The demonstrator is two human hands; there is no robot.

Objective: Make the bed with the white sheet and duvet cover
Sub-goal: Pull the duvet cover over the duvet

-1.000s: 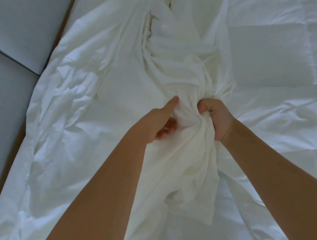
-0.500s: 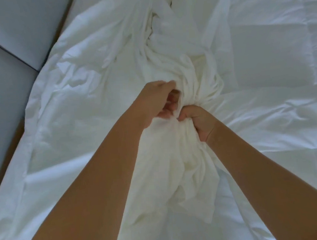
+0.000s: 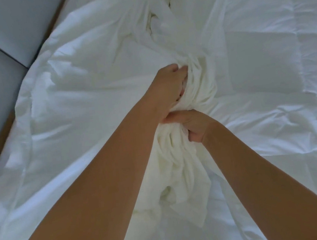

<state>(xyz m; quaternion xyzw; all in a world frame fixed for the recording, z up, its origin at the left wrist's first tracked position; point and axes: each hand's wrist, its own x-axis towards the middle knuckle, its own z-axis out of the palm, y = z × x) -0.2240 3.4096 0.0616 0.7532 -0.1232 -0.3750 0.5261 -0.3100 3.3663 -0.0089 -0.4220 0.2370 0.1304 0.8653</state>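
A cream-white duvet cover (image 3: 179, 168) is bunched into a thick rope running from the top of the view down between my arms. My left hand (image 3: 169, 84) grips the bunch higher up, fingers dug into its folds. Just below it, my right hand (image 3: 192, 126) holds the same bunch, fingers curled round it. Under the bunch lies a white quilted duvet (image 3: 263, 55), spread over the right half of the bed. A wrinkled white sheet (image 3: 75, 112) covers the left half.
Grey upholstered panels (image 3: 1, 48) stand along the left, past a strip of brown bed frame (image 3: 0, 139). The bed's left edge runs diagonally from the top centre to the lower left.
My left hand has reached further up the bunched cover and taken a new grip. My right hand has pulled its handful down toward me, so more fabric is gathered.
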